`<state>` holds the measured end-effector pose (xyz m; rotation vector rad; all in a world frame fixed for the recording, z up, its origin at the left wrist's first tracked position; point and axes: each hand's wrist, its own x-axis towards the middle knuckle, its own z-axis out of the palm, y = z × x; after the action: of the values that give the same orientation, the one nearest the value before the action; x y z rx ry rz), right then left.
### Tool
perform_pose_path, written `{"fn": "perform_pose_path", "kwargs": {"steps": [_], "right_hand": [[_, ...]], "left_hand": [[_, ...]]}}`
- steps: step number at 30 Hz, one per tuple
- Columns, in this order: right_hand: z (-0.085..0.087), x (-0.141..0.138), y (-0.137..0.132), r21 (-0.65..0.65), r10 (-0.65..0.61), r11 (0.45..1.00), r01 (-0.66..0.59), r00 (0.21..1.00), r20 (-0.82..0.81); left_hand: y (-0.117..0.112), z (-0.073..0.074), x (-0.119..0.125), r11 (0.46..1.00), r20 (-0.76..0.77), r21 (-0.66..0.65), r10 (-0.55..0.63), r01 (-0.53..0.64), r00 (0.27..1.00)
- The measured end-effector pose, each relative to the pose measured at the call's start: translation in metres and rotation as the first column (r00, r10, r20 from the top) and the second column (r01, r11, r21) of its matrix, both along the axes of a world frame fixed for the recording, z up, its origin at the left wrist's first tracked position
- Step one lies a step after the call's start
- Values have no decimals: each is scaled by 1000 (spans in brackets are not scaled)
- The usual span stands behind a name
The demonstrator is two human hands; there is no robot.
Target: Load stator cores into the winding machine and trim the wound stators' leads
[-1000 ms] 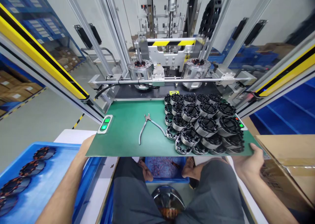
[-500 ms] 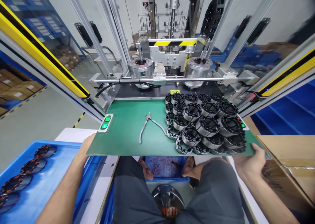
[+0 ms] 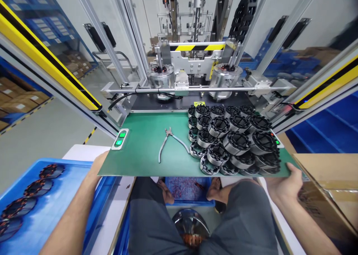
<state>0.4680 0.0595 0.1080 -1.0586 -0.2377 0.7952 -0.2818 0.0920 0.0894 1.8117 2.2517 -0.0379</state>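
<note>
A workshop with a pale wall and blue shelving (image 3: 49, 21) surrounds a metal-framed machine (image 3: 184, 64), whose flat green worktop (image 3: 142, 150) spreads in front of me. My left hand (image 3: 100, 163) is at its left front corner, my right hand (image 3: 289, 184) at the right front corner, thumb upward beside the edge. The other fingers are hidden, so I cannot tell whether either hand grasps anything. Black-and-silver rings (image 3: 237, 148) stand stacked on the worktop's right part. Pliers (image 3: 169, 133) (pale blue handles spread wide) lie just left of them. Behind, two metal cylinders (image 3: 161, 80) stand apart. A blue tray (image 3: 74, 187) holding dark rings with orange windings (image 3: 38, 187) sits to my left, a cardboard box (image 3: 327, 169) to my right.
</note>
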Motion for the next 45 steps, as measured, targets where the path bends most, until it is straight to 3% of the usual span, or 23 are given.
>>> {"fn": "perform_pose_path", "kwargs": {"steps": [7,19,45], "right_hand": [[-3,3,1,1,4,1000,-4,1000,19],[8,-5,0,-2,-9,1000,9,1000,-3],[13,-10,2,-33,-66,997,65,997,-43]], "left_hand": [[-2,0,0,999,-22,-53,-13,12,1000],[-3,9,8,1000,16,-8,-11,11,1000],[0,-1,-2,1000,-6,-17,23,-23,1000]]}}
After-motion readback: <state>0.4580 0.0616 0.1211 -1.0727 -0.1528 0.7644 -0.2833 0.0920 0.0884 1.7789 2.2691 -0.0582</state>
